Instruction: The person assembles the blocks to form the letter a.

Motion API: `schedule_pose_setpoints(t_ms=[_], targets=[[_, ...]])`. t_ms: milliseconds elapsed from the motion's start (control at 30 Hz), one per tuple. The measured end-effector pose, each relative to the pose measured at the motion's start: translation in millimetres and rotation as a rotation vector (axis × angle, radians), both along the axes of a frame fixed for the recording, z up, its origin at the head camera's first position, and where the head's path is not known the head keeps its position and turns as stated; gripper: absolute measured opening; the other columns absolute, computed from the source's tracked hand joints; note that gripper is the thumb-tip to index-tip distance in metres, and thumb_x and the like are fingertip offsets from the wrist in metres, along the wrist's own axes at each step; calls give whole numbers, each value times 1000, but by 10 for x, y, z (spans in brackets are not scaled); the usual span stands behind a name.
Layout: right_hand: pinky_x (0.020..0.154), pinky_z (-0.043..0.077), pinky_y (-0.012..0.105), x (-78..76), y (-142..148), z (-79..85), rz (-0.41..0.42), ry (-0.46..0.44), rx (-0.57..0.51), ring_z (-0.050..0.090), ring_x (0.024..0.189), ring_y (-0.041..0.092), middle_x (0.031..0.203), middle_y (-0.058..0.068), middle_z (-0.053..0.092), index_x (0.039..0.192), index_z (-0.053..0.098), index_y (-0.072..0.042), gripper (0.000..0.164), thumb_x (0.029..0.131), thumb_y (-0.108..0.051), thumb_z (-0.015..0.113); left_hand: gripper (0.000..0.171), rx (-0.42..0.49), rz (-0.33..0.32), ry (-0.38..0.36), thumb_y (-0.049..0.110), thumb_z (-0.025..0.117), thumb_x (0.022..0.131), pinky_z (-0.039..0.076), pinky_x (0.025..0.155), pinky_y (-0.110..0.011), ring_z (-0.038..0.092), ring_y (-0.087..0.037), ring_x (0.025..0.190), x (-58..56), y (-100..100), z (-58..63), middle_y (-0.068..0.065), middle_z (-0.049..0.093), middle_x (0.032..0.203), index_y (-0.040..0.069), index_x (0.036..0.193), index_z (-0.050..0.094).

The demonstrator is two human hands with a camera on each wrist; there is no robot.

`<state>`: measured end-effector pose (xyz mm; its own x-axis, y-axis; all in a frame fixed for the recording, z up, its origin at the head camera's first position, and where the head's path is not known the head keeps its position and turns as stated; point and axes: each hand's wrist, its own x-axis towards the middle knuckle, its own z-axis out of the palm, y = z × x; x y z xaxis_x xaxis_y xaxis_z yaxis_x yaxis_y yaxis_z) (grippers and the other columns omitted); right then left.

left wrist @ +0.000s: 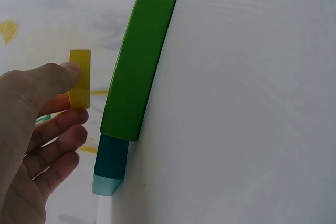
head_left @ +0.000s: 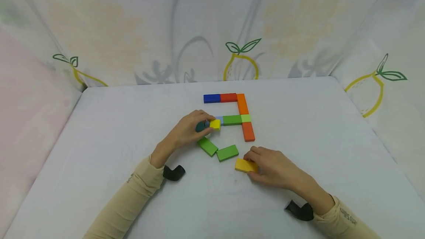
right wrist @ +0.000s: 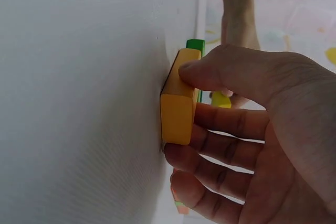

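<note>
My left hand (head_left: 186, 130) pinches a small yellow block (head_left: 215, 125) between thumb and fingers. In the left wrist view that yellow block (left wrist: 80, 90) stands apart from a green block (left wrist: 139, 61) and a teal block (left wrist: 112, 156). Two loose green blocks, one on the left (head_left: 207, 146) and one on the right (head_left: 227, 153), lie between my hands. With thumb and fingers, my right hand (head_left: 277, 169) grips a yellow-orange block (head_left: 244, 165) at the table surface. The right wrist view shows the thumb on this block's (right wrist: 176, 119) side.
Beyond the hands lies a flat figure: a blue block (head_left: 211, 99), red block (head_left: 228, 97), orange block (head_left: 242, 104), light green block (head_left: 245, 118), orange-red block (head_left: 248, 131), green block (head_left: 232, 120) and light blue block (head_left: 220, 121). Lemon-patterned cloth (head_left: 132, 40) stands behind the white table (head_left: 315, 121).
</note>
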<state>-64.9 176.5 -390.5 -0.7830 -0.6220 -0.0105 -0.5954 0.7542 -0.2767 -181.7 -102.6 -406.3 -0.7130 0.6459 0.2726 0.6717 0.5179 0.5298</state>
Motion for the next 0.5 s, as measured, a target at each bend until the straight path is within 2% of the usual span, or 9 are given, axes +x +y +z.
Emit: schedule_pose_setpoints(t_ms=[267,500], targets=[[62,45,18,-31,41,11,-19,-7,-3,44,72,2,91,-7,60,102,64,-14,28,78,-26,73,33,-10,-35,-8,20,68,87,50,88,-32,58,-17,96,27,55,-2,-3,64,108,9,118,64],[63,46,19,-52,72,19,-56,-40,4,46,73,2,93,-7,61,102,64,-13,28,79,-26,73,33,-11,-54,-3,21,68,88,50,87,-32,58,-16,96,57,115,-5,-4,65,109,9,118,64]])
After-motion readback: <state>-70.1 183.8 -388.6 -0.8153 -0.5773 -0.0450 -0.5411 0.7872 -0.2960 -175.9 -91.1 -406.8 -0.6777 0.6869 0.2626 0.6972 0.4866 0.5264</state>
